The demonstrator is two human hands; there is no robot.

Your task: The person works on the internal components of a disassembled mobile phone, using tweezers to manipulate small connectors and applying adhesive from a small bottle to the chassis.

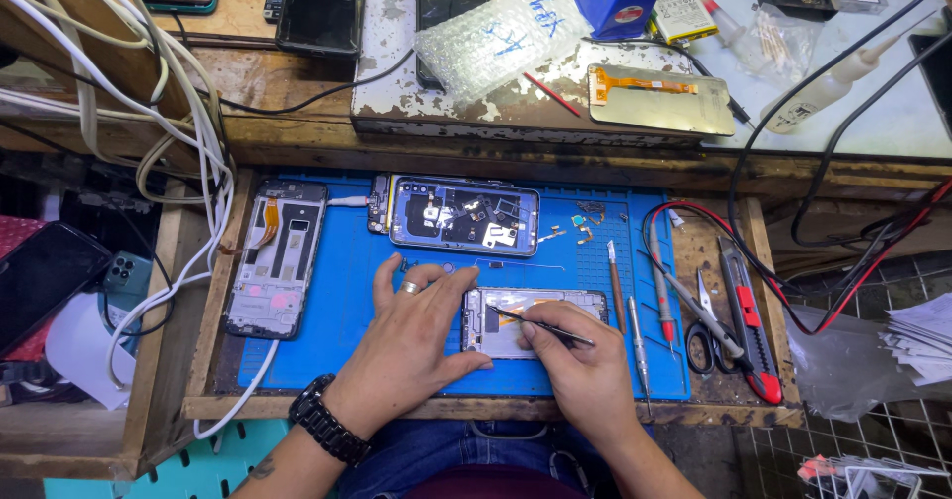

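Black wristwatch (pixel 327 426), ring (pixel 411 287), blue jeans (pixel 446 449)

A bubble-wrap pouch (pixel 501 35) with blue handwriting lies on the upper shelf; right of it rests a detached phone display panel (pixel 659 99), pale gold with an orange flex cable. A dark-screened phone (pixel 42 279) sits far left; a white-labelled squeeze bottle (pixel 823 97) lies at upper right.

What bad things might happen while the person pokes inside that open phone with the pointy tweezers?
The tweezers in the right hand are thin and sharp, so a slip might scratch parts inside the open phone frame. The left hand only presses on the frame's edge, so it could slide on the blue mat. Tiny loose metal parts lie nearby and might get knocked away and lost.
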